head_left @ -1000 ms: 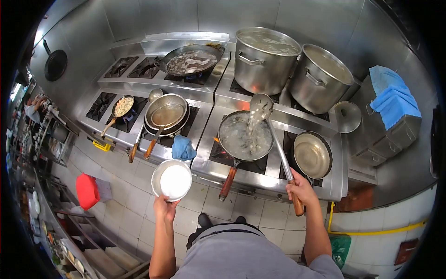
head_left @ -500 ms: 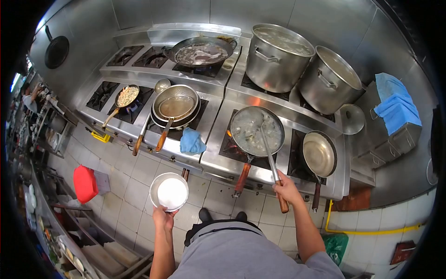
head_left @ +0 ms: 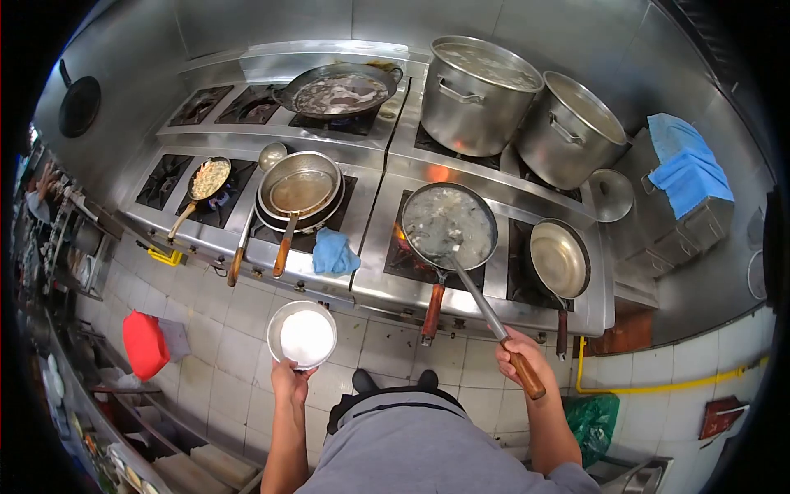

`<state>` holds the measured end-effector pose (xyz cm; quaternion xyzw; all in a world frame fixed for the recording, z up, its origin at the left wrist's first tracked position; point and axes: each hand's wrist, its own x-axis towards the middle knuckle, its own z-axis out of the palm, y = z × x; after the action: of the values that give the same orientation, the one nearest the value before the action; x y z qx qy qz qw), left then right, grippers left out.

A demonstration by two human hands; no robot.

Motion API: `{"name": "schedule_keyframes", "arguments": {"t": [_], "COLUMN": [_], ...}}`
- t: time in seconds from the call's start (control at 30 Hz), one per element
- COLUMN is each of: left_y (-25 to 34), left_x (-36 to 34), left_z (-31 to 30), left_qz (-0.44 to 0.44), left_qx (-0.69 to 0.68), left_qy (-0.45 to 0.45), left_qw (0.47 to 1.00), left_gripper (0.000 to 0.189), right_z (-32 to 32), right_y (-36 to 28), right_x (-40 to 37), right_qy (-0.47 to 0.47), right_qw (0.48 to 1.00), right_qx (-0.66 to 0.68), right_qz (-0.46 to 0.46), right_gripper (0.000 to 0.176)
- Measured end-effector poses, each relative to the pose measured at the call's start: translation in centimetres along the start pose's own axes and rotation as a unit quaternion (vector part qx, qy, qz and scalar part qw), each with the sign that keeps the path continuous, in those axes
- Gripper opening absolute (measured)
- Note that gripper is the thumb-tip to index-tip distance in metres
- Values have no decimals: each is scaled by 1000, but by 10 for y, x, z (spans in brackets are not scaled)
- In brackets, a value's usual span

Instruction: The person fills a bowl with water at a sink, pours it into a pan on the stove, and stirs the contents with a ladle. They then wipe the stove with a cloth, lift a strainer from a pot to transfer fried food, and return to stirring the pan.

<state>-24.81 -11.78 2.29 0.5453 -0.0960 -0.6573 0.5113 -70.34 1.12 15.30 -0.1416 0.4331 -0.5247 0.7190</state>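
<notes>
My left hand (head_left: 290, 380) grips the near rim of a metal bowl (head_left: 274, 327) with smooth white contents, held over the floor in front of the stove. My right hand (head_left: 522, 359) is closed around the wooden handle of a long metal ladle (head_left: 481, 303). Its lower end dips into the frying pan (head_left: 495, 239) at the near edge, and its tip is hidden in cloudy, bubbling liquid with pale bits. That pan sits over a lit burner, its reddish wooden handle (head_left: 432, 315) pointing toward me.
Right of it sits another pan (head_left: 561, 259); stacked pans (head_left: 299, 183) and a blue cloth (head_left: 334, 252) lie left. A small pan of food (head_left: 210, 179) is over a flame. Behind stand a wok (head_left: 337, 90) and two tall stockpots (head_left: 473, 107). A red-topped bin (head_left: 144, 346) is on the floor.
The ladle has been drawn toward me, its lower end shifting from the pan's middle to its near rim. My right hand has moved slightly right and back. The bowl has barely moved.
</notes>
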Motion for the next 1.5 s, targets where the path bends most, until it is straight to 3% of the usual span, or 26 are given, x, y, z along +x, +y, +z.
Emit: {"name": "schedule_keyframes", "arguments": {"t": [0.23,0.47,0.63,0.7,0.73,0.8,0.87,0.93,0.97,1.0,1.07,1.23,1.3,1.47,1.5], "left_y": [-6,-17,-28,-31,-34,-39,-43,-48,-51,-53,-57,-60,-60,-53,-50], "left_x": [3,-7,-13,-16,-18,-23,-28,-31,-33,-35,-39,-47,-51,-59,-60], "left_z": [12,20,24,25,26,29,31,30,29,29,31,36,38,51,56], "left_qz": [1,2,10,11,12,14,20,24,28,30,31,36,37,56,58], "left_qx": [2,-12,-16,-16,-20,-26,-26,-33,-36,-39,-35,-40,-37,-17,-14], "left_qy": [12,8,15,19,26,35,34,35,34,38,47,57,63,32,31], "left_qw": [1000,1000,1000,1000,999,999,999,999,998,998,998,997,997,998,998], "left_gripper": [65,65,67,67,68,68,61,61,61,61,61,66,67,67,67], "right_z": [1,-22,-39,-42,-49,-60,-56,-41,-28,-25,-22,-33,-53,-80,-73], "right_y": [-26,-56,-78,-86,-86,-85,-83,-79,-81,-82,-84,-87,-71,-25,-16], "right_x": [-18,-10,7,12,14,16,10,0,-7,-9,-11,-1,16,69,73], "right_qy": [121,126,165,211,209,195,177,123,83,79,70,15,-18,-2,55], "right_qw": [969,934,893,796,796,580,593,809,837,836,918,967,994,977,939], "right_qx": [-207,-302,-396,-557,-558,-774,-776,-573,-539,-540,-375,-226,-60,-211,-338], "right_qz": [-65,-142,-137,-109,-110,-161,-117,30,44,45,107,118,89,29,-14], "right_gripper": [70,77,76,74,74,70,71,62,51,51,35,30,35,59,64]}}
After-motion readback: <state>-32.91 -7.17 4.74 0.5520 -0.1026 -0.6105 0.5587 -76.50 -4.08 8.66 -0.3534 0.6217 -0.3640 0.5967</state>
